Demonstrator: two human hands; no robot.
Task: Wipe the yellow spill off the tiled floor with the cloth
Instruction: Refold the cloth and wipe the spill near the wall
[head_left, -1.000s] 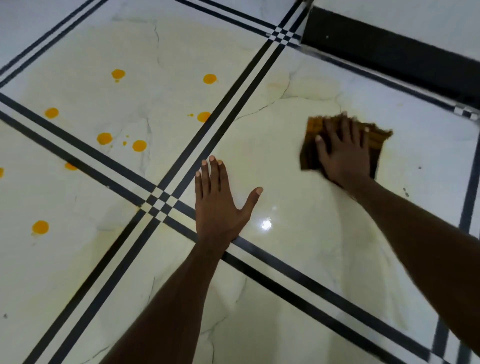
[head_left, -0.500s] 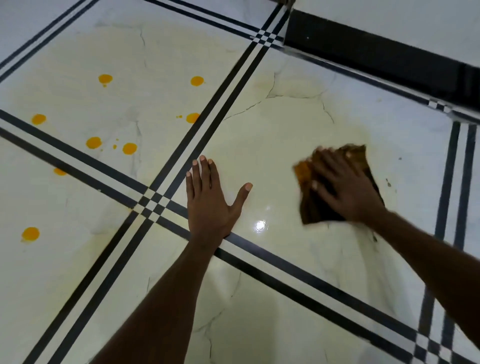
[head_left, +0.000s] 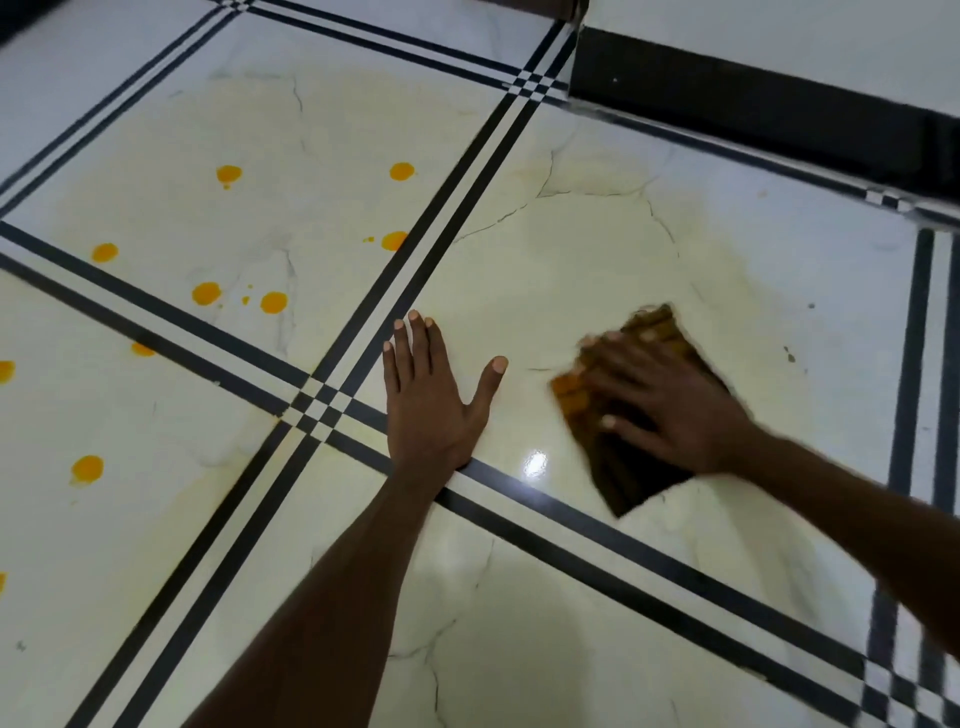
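Observation:
My right hand (head_left: 670, 400) presses flat on a brown cloth (head_left: 631, 467) stained yellow at its left edge, on the white tiled floor (head_left: 519, 291) right of centre; both are motion-blurred. My left hand (head_left: 431, 400) rests palm down on the floor with fingers spread, just left of the cloth and holding nothing. Several yellow spill drops (head_left: 272, 302) dot the tiles to the left, beyond the black double lines. A faint yellowish smear covers the tile around the cloth.
Black double lines (head_left: 457, 208) cross the floor and meet left of my left hand. A black skirting band (head_left: 753, 98) runs along the wall at the top right. A bright light reflection (head_left: 535, 463) sits between my hands.
My right hand has swept the cloth from far right toward me and leftward, closer to my left hand. The left hand stayed planted; the view shifted slightly.

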